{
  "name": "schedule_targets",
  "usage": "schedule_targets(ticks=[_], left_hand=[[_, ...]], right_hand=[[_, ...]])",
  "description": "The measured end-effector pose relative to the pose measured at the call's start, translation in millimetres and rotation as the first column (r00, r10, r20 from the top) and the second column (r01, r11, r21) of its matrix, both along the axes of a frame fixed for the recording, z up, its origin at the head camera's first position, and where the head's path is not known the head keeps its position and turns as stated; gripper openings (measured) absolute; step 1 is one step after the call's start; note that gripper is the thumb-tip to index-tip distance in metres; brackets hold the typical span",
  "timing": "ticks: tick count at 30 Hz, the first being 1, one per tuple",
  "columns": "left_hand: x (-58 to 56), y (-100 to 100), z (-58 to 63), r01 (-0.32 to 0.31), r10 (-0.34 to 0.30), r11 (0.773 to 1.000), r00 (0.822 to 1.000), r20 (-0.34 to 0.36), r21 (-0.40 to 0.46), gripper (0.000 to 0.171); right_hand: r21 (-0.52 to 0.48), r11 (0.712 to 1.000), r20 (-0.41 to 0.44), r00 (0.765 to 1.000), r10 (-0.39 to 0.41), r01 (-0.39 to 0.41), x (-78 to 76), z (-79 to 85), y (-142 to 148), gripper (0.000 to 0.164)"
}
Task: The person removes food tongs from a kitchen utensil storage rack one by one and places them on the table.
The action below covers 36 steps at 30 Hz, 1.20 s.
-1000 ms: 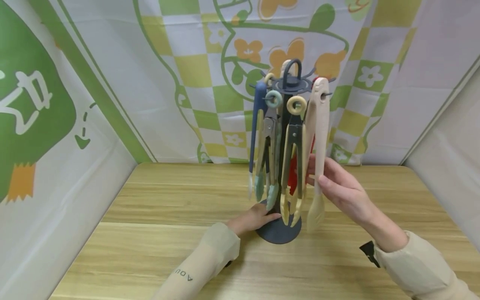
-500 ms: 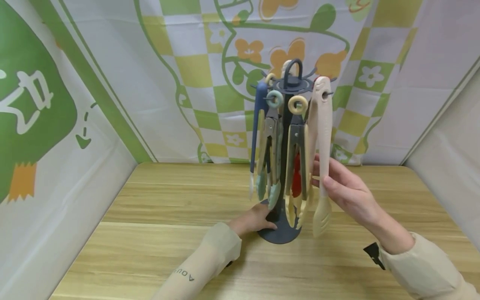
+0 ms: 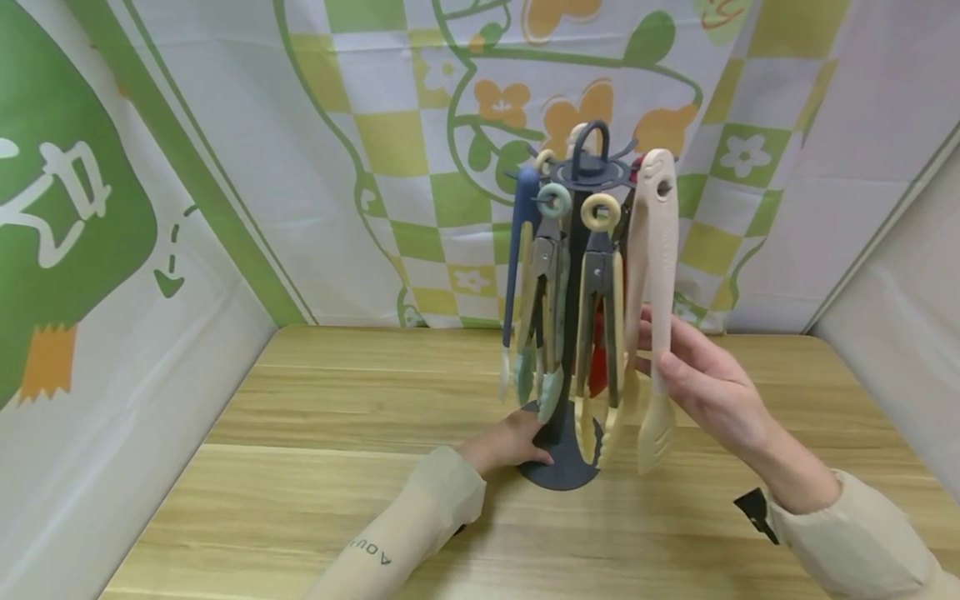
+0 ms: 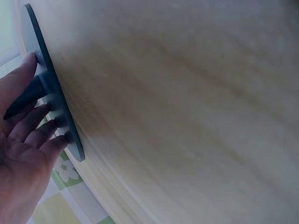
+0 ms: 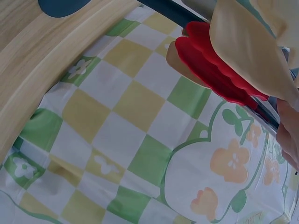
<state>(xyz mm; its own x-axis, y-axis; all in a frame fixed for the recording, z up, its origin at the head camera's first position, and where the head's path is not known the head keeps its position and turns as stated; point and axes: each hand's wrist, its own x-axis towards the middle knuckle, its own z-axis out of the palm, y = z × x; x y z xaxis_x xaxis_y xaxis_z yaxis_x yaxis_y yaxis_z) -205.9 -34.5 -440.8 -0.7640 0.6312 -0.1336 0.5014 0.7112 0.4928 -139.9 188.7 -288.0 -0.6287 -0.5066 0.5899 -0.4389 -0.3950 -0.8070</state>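
Note:
A dark utensil stand with a round base carries several hanging tongs in the head view. My left hand is at its foot, thumb and fingers either side of the pole, fingertips pressing the base. My right hand grips pale pink tongs with cream heads, at the stand's right side. Whether their top hole is still on a hook is unclear. Beside them hang yellow tongs, mint-tipped tongs and a blue-handled utensil. Red tongs show behind the cream head in the right wrist view.
The stand is on a wooden table. A patterned cloth hangs right behind it, with more cloth walls at the left and right. Wood shows on both sides of the stand.
My right hand has moved right with the pale pink tongs, away from the stand's middle. The yellow tongs swing slightly to the right. My left hand stays on the base.

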Motion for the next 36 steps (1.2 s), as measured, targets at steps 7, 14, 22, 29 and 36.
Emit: schedule_targets(ticks=[7, 14, 22, 29, 36], left_hand=[[-2.4, 1.4, -3.1, 0.020, -0.021, 0.998, 0.999, -0.033, -0.052, 0.065], [-1.9, 1.2, -2.2, 0.047, -0.050, 0.998, 0.996, -0.076, -0.050, 0.062], [-3.9, 1.8, -3.4, 0.033, -0.036, 0.998, 0.998, -0.052, -0.049, 0.070], [-3.5, 1.1, -2.5, 0.041, -0.048, 0.995, 0.996, -0.077, -0.091, 0.066], [-2.7, 1.1, -2.6, 0.006, -0.008, 0.999, 0.999, -0.045, -0.041, 0.057]], right_hand=[[-0.023, 1.000, 0.002, 1.000, 0.014, -0.014, 1.1, -0.5, 3.5, 0.046], [-0.039, 0.999, -0.035, 0.999, 0.037, -0.038, 2.7, 4.7, 4.6, 0.045], [-0.051, 0.998, -0.024, 0.999, 0.027, -0.028, 4.8, 7.7, 10.8, 0.045], [-0.061, 0.998, -0.045, 0.999, -0.001, -0.002, 6.9, 9.3, 20.9, 0.045], [-0.033, 0.989, -0.013, 0.989, -0.146, 0.146, 11.3, 8.8, 32.0, 0.045]])
